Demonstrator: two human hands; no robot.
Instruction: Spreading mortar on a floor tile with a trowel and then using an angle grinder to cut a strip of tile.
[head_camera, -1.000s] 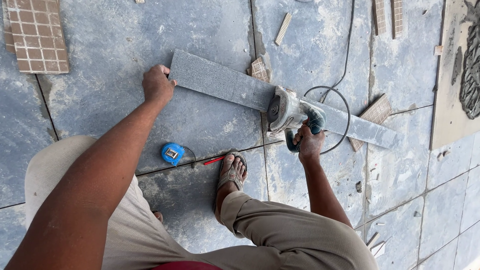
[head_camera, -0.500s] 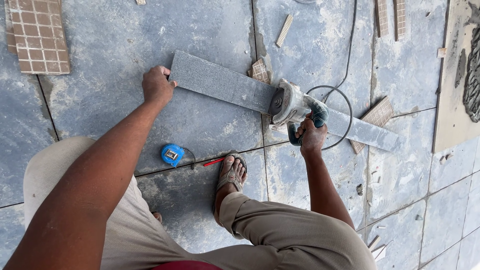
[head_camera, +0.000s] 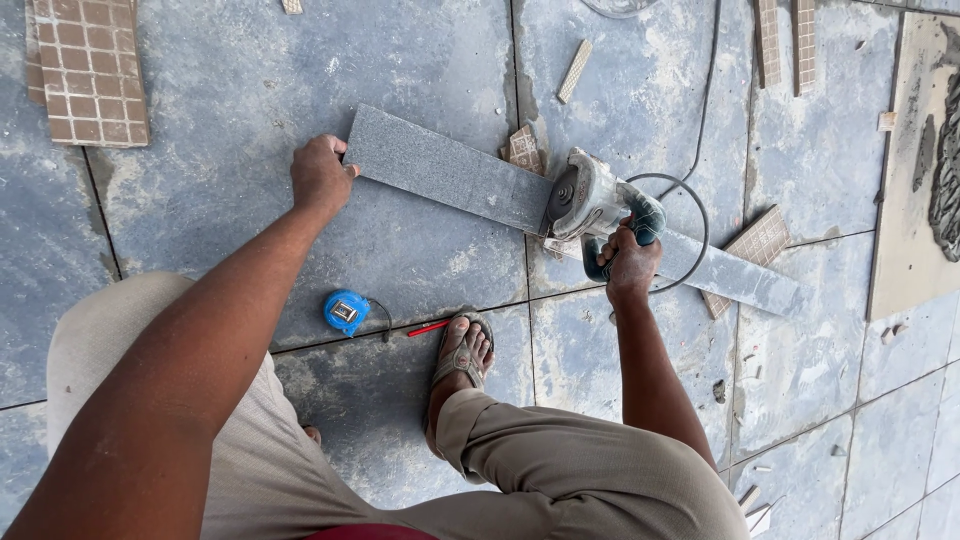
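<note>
A long grey stone strip (head_camera: 440, 172) lies slantwise on the tiled floor. My left hand (head_camera: 320, 175) presses on its left end, fingers curled over the edge. My right hand (head_camera: 628, 262) grips the handle of an angle grinder (head_camera: 590, 203), whose disc sits on the strip near its middle. The grinder's black cord (head_camera: 700, 130) loops behind it and runs up out of view. The strip's right part (head_camera: 745, 280) continues past the grinder.
A blue tape measure (head_camera: 346, 312) and a red pencil (head_camera: 428, 327) lie by my sandalled foot (head_camera: 460, 360). Small mosaic tile pieces (head_camera: 90, 70) and offcuts (head_camera: 757, 242) are scattered around. A mortar-smeared board (head_camera: 915, 200) lies at the right.
The grinder and my right hand have shifted slightly along the strip. My left hand stays on the strip's left end.
</note>
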